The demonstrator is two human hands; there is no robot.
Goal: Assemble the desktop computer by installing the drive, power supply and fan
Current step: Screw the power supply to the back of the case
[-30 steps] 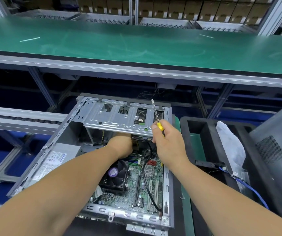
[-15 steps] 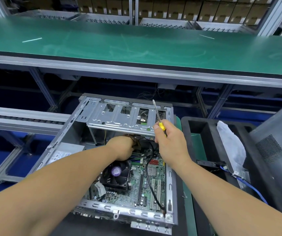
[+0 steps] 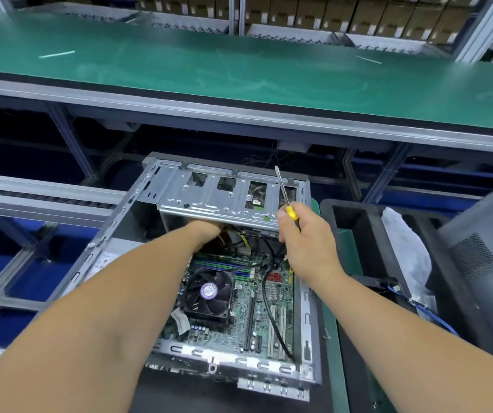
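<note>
A: Case (image 3: 138,228) lying open on its side on the desk (image 3: 333,338), motherboard (image 3: 269,311) facing up, cooler fan (image 3: 208,293) seated on it, left of centre

B: Drive cage (image 3: 218,201)?

A: Fitted across the far end of the case, silver, with cut-outs along the top. Black cable (image 3: 272,317) running down over the board on the right side

B: Left hand (image 3: 206,232)?

A: Reaching in under the cage's near edge, next to some orange and yellow wires. Fingers hidden by the cage and the back of the hand, so cannot tell whether curled or straight

B: Right hand (image 3: 306,238)?

A: Above the case's right side, fingers wrapped round a yellow-handled screwdriver (image 3: 284,195), shaft pointing up and away, tip in the air over the cage

B: Around it?

A: Black foam tray (image 3: 358,222) to the right with a white bag (image 3: 406,251) in it and a blue cable (image 3: 436,317); grey panel (image 3: 483,263) far right; green conveyor belt (image 3: 239,70) beyond
</note>
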